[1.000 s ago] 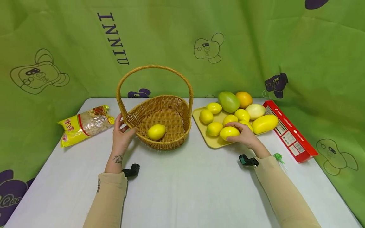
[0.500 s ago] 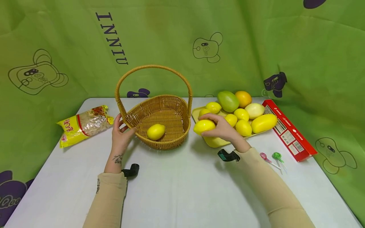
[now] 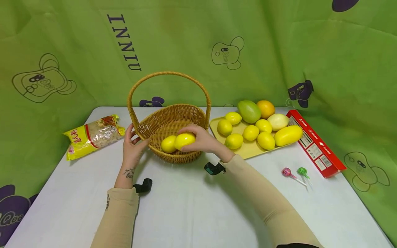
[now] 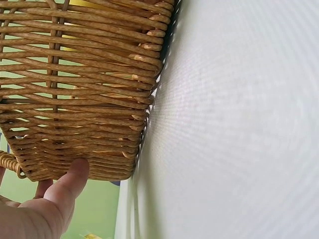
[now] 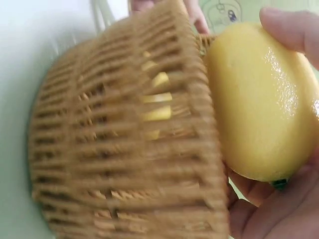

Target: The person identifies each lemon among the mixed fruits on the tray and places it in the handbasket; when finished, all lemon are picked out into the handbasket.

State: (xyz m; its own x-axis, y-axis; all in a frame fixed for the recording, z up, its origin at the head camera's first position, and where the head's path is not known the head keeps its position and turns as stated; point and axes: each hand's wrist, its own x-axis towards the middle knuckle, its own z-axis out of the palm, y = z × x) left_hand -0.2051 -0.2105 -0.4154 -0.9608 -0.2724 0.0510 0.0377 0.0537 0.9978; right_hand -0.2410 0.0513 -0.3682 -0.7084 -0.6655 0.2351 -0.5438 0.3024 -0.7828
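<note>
A wicker basket (image 3: 176, 157) with a tall arched handle stands on the white table. My left hand (image 3: 134, 151) grips its left end, with the thumb (image 4: 70, 189) against the outer weave in the left wrist view. Inside the basket lies one lemon (image 3: 168, 144). My right hand (image 3: 203, 140) holds a second lemon (image 3: 186, 139) over the front rim, overlapping the first in the head view. In the right wrist view this lemon (image 5: 259, 99) shows a small green stem end, right beside the basket rim (image 5: 199, 99).
A yellow tray (image 3: 248, 151) to the right carries several lemons (image 3: 234, 141). Around its far side are a green mango (image 3: 249, 111), an orange (image 3: 265, 109) and larger yellow fruits (image 3: 288, 135). Also there: a red box (image 3: 319, 144), two lollipops (image 3: 286, 172) and a food packet (image 3: 94, 136).
My right hand has lifted the lemon off the tray and carried it left to the basket, uncovering the lollipops. My left hand has stayed on the basket.
</note>
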